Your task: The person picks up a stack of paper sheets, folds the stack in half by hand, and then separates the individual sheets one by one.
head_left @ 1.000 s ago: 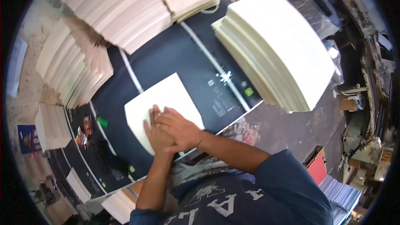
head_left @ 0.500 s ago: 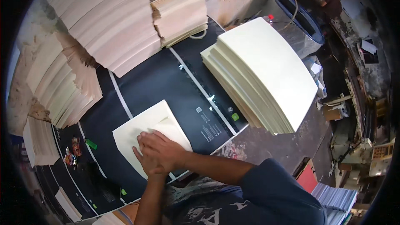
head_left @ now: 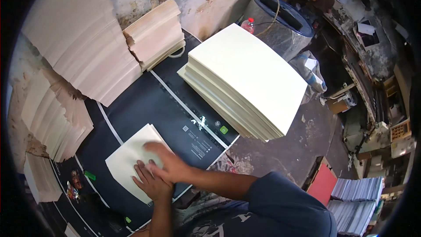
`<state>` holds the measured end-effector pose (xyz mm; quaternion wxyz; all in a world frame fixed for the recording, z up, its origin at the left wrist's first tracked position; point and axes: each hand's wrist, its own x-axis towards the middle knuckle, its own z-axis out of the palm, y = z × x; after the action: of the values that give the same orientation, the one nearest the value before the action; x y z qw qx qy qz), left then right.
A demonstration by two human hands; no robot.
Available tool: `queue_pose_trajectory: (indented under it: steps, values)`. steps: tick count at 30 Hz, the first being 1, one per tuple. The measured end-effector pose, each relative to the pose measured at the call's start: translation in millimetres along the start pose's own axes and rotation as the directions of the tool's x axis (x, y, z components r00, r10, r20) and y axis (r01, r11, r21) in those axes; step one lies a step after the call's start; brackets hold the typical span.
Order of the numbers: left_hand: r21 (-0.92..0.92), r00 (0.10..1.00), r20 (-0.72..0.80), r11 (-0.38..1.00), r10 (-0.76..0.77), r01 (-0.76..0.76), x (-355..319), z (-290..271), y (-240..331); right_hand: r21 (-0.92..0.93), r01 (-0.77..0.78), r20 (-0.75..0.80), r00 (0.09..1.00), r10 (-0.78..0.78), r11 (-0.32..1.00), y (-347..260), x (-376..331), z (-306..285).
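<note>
Both hands—left hand (head_left: 151,183), right hand (head_left: 169,166)—are lying flat, holding nothing, now pressing the folded cream sheet (head_left: 129,160) at lower left—the crease looks set.

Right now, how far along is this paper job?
Looks done: folded stacks line the wall side of the black table. In hand: both the left hand and right hand press flat on one folded sheet. Left, as far as I can judge: a thick pile of flat cream sheets to the right looks untouched.
</note>
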<state>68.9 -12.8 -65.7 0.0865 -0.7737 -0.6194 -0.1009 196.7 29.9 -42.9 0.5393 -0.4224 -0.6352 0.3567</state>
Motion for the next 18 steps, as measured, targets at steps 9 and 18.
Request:
queue_pose_trajectory:
  steps: [9, 18]
  values:
    - [0.005, 0.989, -0.126, 0.997, 0.08, -0.08, -3.4, 1.4, -4.2, -0.152, -0.471, 0.09, 0.869, 0.487, 0.869, 22.3, 35.8, -38.0]
    - [0.044, 0.976, -0.193, 0.995, 0.095, -0.088, -1.7, 9.4, -7.7, 0.109, -0.7, 0.602, 0.612, 0.514, 0.706, 26.3, 69.6, -63.8]
